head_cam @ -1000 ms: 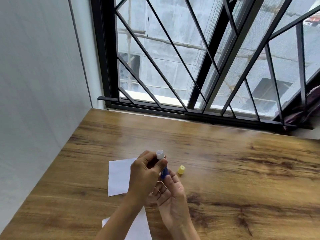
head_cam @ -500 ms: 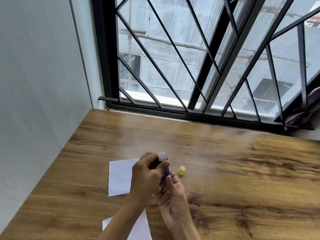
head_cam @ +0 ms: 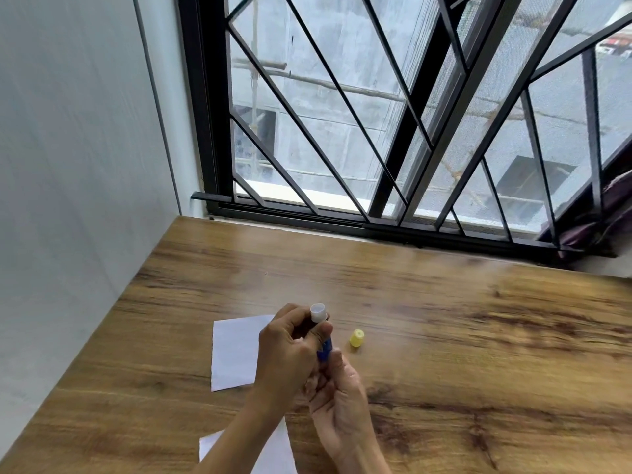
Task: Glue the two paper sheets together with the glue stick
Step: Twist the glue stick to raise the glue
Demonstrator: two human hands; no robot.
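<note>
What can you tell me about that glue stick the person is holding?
The glue stick is a slim blue tube with a white, open-looking top end. It is held above the wooden table, roughly upright and leaning slightly. The left hand wraps its upper part, thumb just below the white end; the right hand grips its lower end. Most of the barrel is hidden. A small yellow cap lies on the table beside it, apart.
</note>
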